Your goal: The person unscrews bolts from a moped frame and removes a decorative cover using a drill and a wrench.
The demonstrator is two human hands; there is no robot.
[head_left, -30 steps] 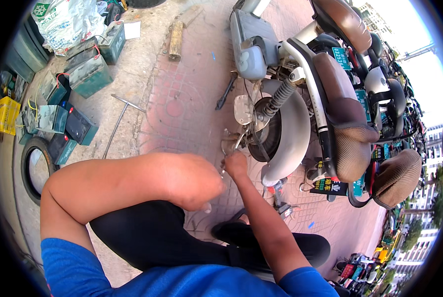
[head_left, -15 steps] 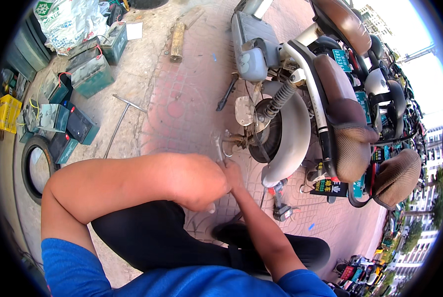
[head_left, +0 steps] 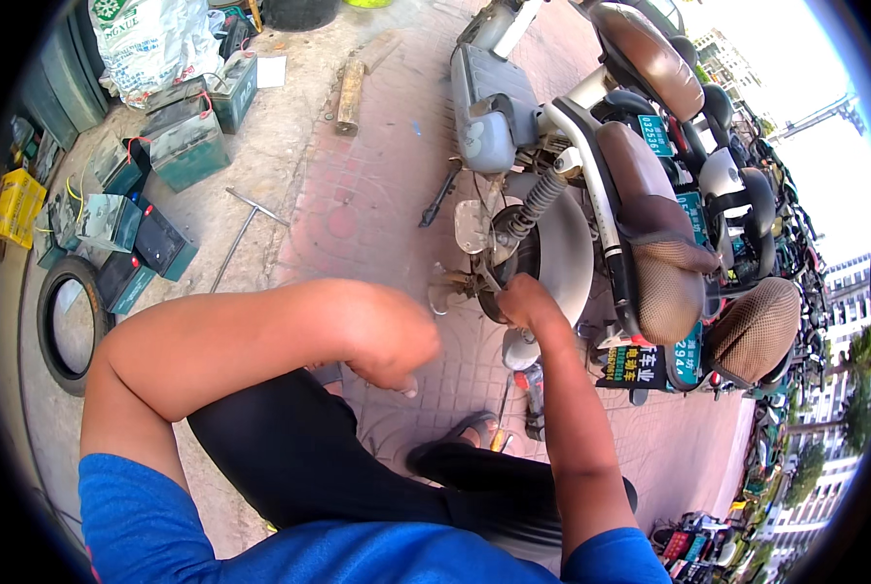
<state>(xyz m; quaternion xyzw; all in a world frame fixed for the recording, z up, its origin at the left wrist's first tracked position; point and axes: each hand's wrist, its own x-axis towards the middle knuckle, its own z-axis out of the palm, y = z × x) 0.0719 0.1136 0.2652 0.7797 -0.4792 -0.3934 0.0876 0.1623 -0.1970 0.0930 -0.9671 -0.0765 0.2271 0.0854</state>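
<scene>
In front of me an electric scooter's rear wheel sits under a pale mudguard, with a coil-spring shock absorber beside it. My right hand is closed at the wheel's near side, on what looks like a wrench; its far end is hard to separate from the hub parts. A metal bracket and axle parts stick out left of the wheel. My left hand hangs bent at the wrist over my knee, apart from the scooter. Its fingers are smeared and mostly turned from view.
A cordless power tool and a screwdriver lie near my foot. To the left are a T-handle wrench, a tyre, several batteries and a wooden block. Parked scooters line the right.
My right hand has moved right, with the wrench, from beside the axle parts to the wheel. My left hand has shifted slightly left. The view has turned a little.
</scene>
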